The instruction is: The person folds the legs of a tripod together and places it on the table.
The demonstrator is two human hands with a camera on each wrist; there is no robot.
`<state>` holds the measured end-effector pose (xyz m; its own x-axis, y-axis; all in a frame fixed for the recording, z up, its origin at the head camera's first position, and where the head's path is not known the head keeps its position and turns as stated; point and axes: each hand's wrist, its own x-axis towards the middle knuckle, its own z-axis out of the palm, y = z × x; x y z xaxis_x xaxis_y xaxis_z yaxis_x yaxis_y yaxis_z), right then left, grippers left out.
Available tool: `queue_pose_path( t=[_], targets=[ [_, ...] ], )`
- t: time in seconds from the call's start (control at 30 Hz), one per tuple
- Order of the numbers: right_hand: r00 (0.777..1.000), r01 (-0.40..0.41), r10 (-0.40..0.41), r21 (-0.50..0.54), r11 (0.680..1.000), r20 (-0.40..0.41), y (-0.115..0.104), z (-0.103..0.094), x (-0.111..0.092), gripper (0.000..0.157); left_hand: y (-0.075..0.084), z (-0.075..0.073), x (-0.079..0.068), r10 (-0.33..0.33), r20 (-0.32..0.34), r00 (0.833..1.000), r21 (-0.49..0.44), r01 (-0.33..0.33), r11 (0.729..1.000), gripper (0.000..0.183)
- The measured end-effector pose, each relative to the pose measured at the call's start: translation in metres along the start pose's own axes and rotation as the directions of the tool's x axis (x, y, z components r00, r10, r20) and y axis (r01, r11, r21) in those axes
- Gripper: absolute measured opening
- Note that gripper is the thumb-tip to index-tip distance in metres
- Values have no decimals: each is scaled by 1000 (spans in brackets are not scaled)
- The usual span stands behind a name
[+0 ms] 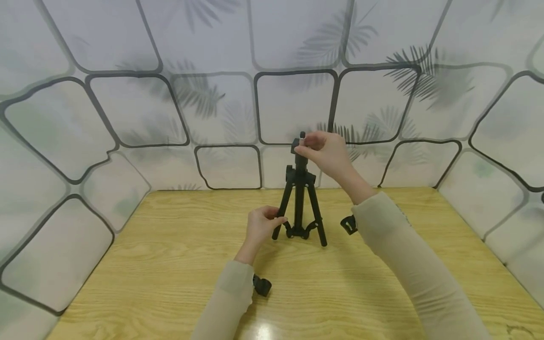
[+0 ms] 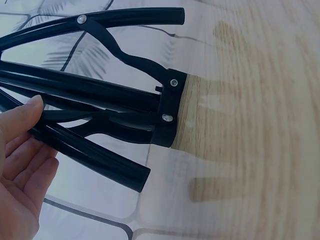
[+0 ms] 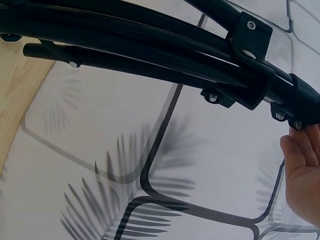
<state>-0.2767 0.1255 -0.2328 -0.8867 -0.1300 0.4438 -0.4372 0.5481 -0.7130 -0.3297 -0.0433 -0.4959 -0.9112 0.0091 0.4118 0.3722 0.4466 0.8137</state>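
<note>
A small black tripod (image 1: pixel 299 203) stands upright at the middle of the table, its legs partly spread. My left hand (image 1: pixel 262 224) pinches its left leg (image 2: pixel 100 159) low down, thumb on one side and fingers behind. In the left wrist view, curved braces join the legs to a bracket (image 2: pixel 170 100) at the bottom of the centre column. Up at the tripod head (image 1: pixel 296 146), my right hand (image 1: pixel 329 152) pinches with thumb and fingers from the right. Only part of the right hand shows at the edge of the right wrist view.
The wooden table (image 1: pixel 170 255) spreads out around the tripod. Behind it and at both sides hangs a pale cloth (image 1: pixel 225 104) with dark outlines and leaf prints. Black wrist-worn pieces show at the left cuff (image 1: pixel 262 286) and the right cuff (image 1: pixel 349 225).
</note>
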Motion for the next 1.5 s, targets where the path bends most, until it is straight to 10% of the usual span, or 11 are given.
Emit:
queue_pose_path(
  t=[1.27,1.5],
  targets=[
    [999,-52,52,-7,999,12,4,1,7,43,2,7,7,68,9,998,9,-68,998,19],
    [999,-48,48,-4,999,8,3,0,6,43,70,-23,-8,111,81,990,72,-117,991,22]
  ],
)
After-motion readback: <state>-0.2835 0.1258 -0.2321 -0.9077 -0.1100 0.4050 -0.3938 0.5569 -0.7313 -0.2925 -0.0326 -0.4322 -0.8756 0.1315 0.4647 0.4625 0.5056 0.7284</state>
